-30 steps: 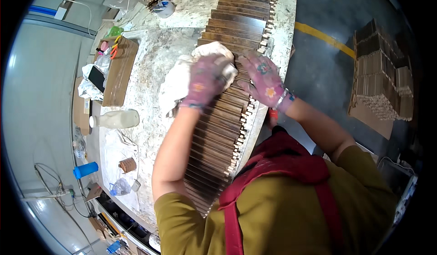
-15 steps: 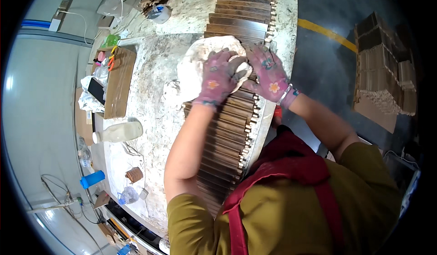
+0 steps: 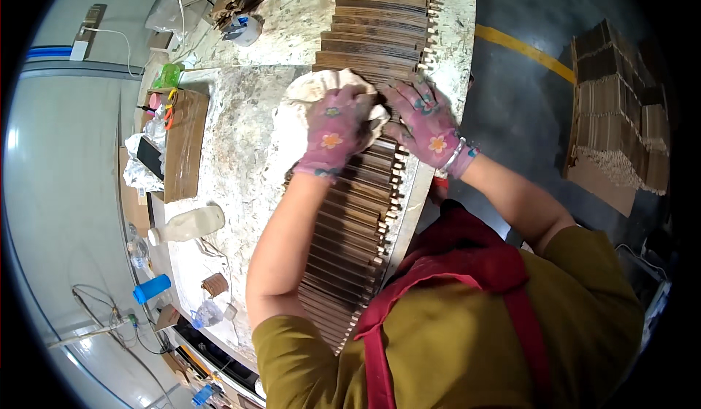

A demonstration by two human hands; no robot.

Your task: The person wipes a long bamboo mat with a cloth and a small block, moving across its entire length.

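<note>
A long row of dark brown wooden slats (image 3: 343, 241) with pale pegged ends lies side by side along the workbench. My left hand (image 3: 336, 132), in a pink flowered glove, grips a bunched white cloth (image 3: 296, 117) and presses it on the slats; its fingertips are partly hidden in the folds. Beside it, my right hand (image 3: 425, 123), gloved alike, rests with fingers stretched out over the slats near their pegged ends. A small gap separates the two hands.
On the stained bench (image 3: 248, 110) to the left are a cream bottle (image 3: 191, 224), a cardboard box (image 3: 186, 146) of odds and ends and a white tub (image 3: 244, 31). Stacked slats (image 3: 621, 110) stand on the floor at right.
My left hand and the cloth have shifted a little to the left and nearer me across the slats. My right hand stays at nearly the same place, slightly further left.
</note>
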